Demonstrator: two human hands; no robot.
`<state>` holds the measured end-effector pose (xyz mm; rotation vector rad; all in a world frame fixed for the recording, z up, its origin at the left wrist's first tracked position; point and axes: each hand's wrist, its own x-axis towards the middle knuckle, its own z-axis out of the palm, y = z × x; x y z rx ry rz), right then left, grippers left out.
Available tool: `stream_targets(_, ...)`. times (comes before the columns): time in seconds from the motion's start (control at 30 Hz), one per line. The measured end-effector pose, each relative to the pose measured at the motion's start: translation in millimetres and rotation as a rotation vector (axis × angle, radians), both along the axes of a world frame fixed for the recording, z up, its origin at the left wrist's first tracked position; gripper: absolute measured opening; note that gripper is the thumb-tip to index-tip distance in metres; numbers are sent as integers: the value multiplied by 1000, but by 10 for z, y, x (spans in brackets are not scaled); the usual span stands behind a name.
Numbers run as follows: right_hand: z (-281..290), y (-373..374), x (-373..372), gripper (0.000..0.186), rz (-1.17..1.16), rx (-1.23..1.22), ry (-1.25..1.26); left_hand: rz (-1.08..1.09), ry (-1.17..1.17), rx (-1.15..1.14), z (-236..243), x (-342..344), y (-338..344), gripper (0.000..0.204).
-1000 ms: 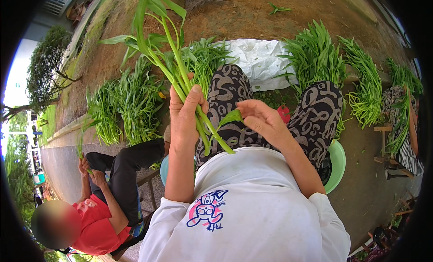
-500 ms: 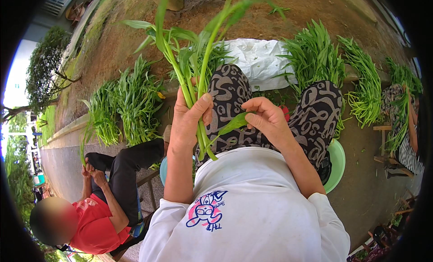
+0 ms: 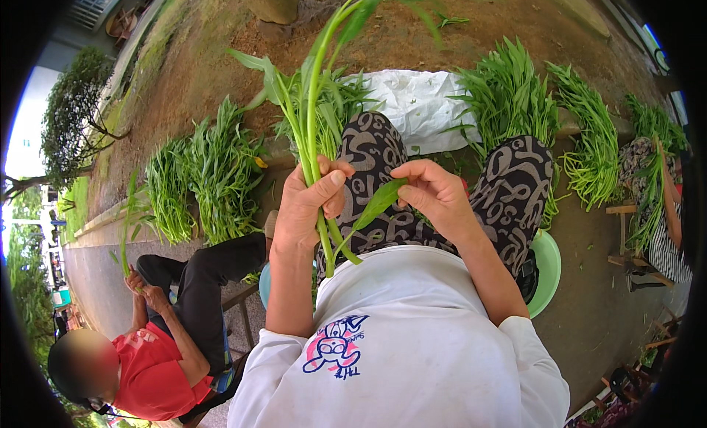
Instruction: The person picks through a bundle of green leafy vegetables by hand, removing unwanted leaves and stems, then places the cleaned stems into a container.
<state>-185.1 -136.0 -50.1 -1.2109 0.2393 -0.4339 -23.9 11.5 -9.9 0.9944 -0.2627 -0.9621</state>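
My left hand (image 3: pixel 313 203) is closed around a small bunch of water spinach (image 3: pixel 312 104). Its leafy tops rise and bend over to the right, the uppermost ones blurred, while the cut stem ends poke out below the fist above my lap. To the right, my right hand (image 3: pixel 434 196) pinches one green leaf (image 3: pixel 379 205) between thumb and fingers. That leaf slants down toward the bunch's lower stems; whether it is joined to one of them I cannot tell.
A white sheet (image 3: pixel 420 108) lies beyond my knees. Leafy greens are heaped to the left (image 3: pixel 224 178) and right (image 3: pixel 512 93). A pale green basin (image 3: pixel 546 273) stands by my right leg, a blue one (image 3: pixel 266 284) by my left. A person in red (image 3: pixel 158 373) sits at left, handling stems.
The bunch in my left hand has tilted, its tops swinging right, and the hand has dropped slightly. My right hand keeps its pinch on the leaf, nearly in place.
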Motion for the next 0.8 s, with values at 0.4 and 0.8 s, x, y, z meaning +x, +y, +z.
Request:
stream_targets(0.4, 166, -63, 38, 14, -220, -711, -30, -18, -143, 80, 65, -22, 18, 22)
stream_targets(0.8, 252, -51, 99, 9, -220, -788, -106, -134, -195, 166, 113, -212, -96, 30)
